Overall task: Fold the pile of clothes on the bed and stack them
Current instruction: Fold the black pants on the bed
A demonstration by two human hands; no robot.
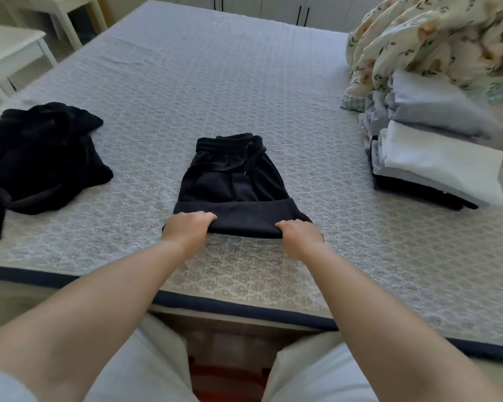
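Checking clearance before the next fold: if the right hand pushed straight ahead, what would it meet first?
Probably the black drawstring shorts the right hand already grips: their flat upper part, then the elastic waistband. Beyond, the grey quilted bedspread looks free.

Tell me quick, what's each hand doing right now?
Left hand: grips the near folded edge of the black shorts.
Right hand: grips the same edge.

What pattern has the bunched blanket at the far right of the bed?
The blanket is cream with a floral and leaf print, seen best in the head view.
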